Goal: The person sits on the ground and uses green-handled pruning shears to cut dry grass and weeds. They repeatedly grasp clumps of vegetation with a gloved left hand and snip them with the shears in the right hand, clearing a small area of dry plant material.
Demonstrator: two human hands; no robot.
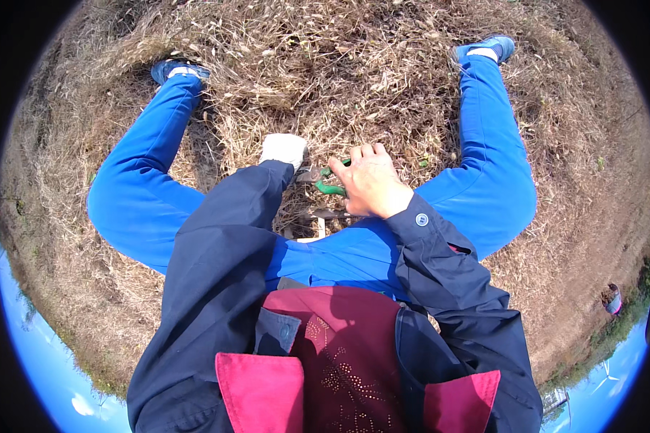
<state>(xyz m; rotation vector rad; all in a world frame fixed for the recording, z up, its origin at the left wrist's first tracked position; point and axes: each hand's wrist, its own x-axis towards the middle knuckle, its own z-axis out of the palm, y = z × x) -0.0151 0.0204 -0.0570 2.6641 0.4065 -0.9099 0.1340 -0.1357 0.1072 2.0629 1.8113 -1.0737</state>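
Observation:
My right hand is bare and wraps around a pair of pruning shears with green handles. The metal blades point left, towards my left cuff, and their tips are partly hidden. A white glove covers my left hand, which is low over the dry grass just left of the shears. Its fingers are turned away from view, so whether it grips anything is hidden. Both hands are between my spread knees.
Below my hands, between my thighs, shows part of a light frame, perhaps a low seat. My blue shoes rest on dry grass. Another person is far off at right. A wind turbine stands on the horizon.

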